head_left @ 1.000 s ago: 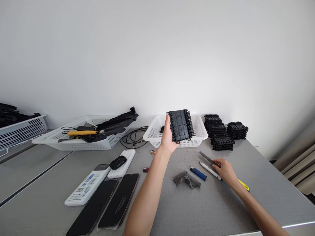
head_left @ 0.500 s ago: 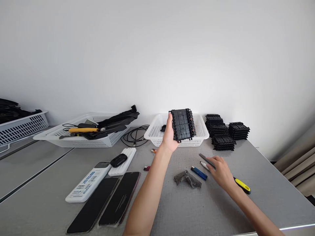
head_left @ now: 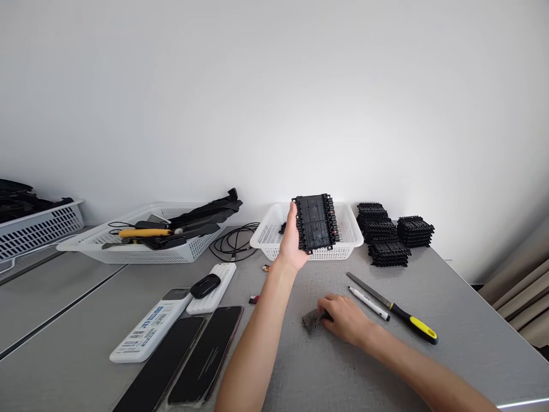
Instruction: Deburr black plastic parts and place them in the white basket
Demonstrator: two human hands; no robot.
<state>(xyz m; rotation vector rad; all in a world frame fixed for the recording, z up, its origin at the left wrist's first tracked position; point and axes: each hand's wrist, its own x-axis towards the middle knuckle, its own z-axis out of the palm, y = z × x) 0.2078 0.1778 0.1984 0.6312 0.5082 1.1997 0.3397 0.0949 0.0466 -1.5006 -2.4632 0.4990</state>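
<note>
Here, left hand (head_left: pixel 292 243) fingers clasp a black plastic plate (head_left: pixel 315 222) upright at centre frame, presenting its face, while right hand (head_left: pixel 345 318) fingers close on the grey cloth (head_left: pixel 311 320) on the counter (head_left: pixel 450 303).

I see a black plastic block (head_left: pixel 315 223), a white mesh basket (head_left: pixel 349 237), a grey rag (head_left: pixel 311 320) and a yellow-and-black file handle (head_left: pixel 415 326).

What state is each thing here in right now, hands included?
Left hand: shut on the black part, held up.
Black part: upright, above the table.
Right hand: resting on the grey cloth.
Grey cloth: crumpled, partly covered.
File: lying flat, untouched.
White pen: lying flat beside the file.
White basket: nearly empty.
</note>
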